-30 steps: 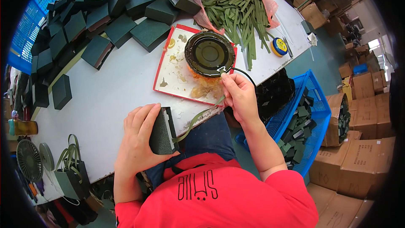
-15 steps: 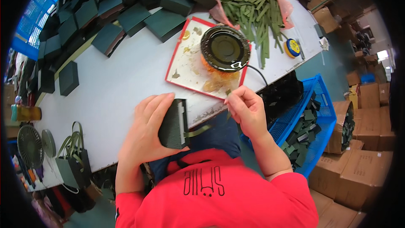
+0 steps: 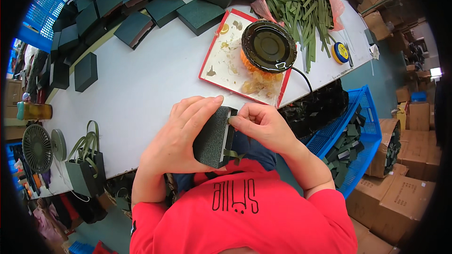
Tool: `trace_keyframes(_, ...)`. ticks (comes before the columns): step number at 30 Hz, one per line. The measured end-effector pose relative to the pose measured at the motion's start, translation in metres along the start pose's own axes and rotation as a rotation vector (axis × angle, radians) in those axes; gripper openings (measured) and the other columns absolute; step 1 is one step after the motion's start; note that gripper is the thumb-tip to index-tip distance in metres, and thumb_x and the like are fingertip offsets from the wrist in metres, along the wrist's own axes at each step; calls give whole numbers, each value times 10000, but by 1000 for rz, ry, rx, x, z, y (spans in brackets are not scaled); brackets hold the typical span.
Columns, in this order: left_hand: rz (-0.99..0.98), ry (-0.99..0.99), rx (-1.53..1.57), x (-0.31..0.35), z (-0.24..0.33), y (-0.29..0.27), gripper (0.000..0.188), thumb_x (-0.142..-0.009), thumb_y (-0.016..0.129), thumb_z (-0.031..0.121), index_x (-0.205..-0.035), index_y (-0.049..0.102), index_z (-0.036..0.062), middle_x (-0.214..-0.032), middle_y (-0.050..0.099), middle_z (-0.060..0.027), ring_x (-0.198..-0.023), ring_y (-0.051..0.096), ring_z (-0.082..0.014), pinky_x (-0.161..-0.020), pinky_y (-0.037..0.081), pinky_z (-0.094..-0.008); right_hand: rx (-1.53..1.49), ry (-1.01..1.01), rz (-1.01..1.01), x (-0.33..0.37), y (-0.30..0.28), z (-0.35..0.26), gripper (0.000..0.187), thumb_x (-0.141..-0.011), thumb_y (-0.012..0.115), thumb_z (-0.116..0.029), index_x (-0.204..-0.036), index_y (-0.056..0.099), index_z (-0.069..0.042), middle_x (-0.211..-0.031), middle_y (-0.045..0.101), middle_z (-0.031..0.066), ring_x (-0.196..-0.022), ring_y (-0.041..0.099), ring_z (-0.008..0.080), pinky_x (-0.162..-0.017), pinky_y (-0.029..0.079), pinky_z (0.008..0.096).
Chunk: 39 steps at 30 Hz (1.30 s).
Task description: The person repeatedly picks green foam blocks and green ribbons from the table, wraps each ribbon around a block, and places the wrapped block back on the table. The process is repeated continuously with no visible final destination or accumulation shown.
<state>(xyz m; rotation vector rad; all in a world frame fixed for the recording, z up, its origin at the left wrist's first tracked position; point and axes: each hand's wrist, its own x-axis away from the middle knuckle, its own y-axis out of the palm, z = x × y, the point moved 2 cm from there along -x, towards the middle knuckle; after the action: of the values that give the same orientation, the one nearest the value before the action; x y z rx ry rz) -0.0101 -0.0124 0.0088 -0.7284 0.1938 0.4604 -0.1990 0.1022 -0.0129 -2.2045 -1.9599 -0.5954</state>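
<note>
My left hand (image 3: 172,136) is wrapped round a small dark green box (image 3: 211,138), held tilted above the near edge of the table. A pale strip runs along the box's right-hand side. From the lower part of that side an olive-green ribbon (image 3: 233,154) sticks out in a loop. My right hand (image 3: 263,126) pinches what looks like the ribbon's other end, with thumb and fingertips touching the upper part of the same side. The fingers mostly hide that end.
Beyond my hands, a round black pot (image 3: 269,46) of dark liquid sits on a red-rimmed white board (image 3: 221,68). Cut ribbons (image 3: 306,11) spill from a pink bag. Several green boxes (image 3: 165,7) lie at the far left. A blue crate (image 3: 372,127) stands at right, a fan (image 3: 37,148) at left.
My right hand has moved left from beside the board to the box, bringing the ribbon end against its side. The view has shifted slightly, and the box sits a little farther right in it.
</note>
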Motion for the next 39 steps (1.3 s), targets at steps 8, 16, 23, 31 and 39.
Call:
trace_keyframes(8,-57,70,-110,-1,4,1,1079,-538,971,346,-1438,480,8,-1401,568,-149,-1258,532,-388,-1043,445,-481,268,-14,-5,-1,0,-2,251,-965,699,-184,-816,604,-7,-683,541,-45,-643,440,20,-560,366,238)
trace_keyframes(16,-35,-16,-119,-1,0,3,1032,-561,930,284,-1464,484,57,-1382,562,-123,-1256,517,-349,-1044,398,-473,-1,39,-35,-8,-8,5,231,-1038,616,-224,-992,658,-2,-814,641,-5,-616,483,28,-542,394,214)
trace_keyframes(23,7,-26,-96,2,-3,0,1047,-544,936,288,-1457,488,40,-1385,555,-129,-1258,515,-356,-1043,403,-477,-209,-396,445,4,-27,25,188,-1046,618,-165,-1125,648,2,-931,705,34,-639,494,7,-564,393,175)
trace_keyframes(31,-19,41,-183,-2,1,0,959,-582,886,236,-1440,506,40,-1386,559,-122,-1251,520,-339,-1033,390,-481,237,-286,290,3,1,10,158,-914,762,-114,-962,655,-8,-834,569,-21,-640,437,30,-575,374,215)
trace_keyframes(39,-110,73,-301,-7,9,4,957,-567,907,289,-1401,518,26,-1372,573,-148,-1232,546,-364,-1023,417,-500,142,-236,99,-7,4,21,203,-967,701,-142,-854,649,18,-880,557,33,-719,528,70,-604,421,240)
